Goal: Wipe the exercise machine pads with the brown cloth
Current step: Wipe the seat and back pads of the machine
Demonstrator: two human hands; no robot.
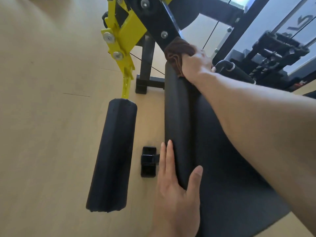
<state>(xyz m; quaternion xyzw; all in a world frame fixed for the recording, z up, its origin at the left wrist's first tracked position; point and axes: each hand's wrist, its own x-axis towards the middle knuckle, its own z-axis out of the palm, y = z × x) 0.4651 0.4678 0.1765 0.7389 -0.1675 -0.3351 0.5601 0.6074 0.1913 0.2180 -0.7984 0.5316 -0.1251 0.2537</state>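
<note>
My right hand grips the bunched brown cloth against the far end of a long black roller pad on the exercise machine. My left hand holds the near end of that same pad, fingers straight along its left side and thumb on its right. A second black roller pad hangs lower on the left from a yellow arm. To the right of the long roller lies the black seat pad, partly hidden by my right forearm.
The black machine frame with a yellow bracket rises ahead. A black frame foot rests on the light wooden floor between the pads. Handles and cable gear stand at the right rear.
</note>
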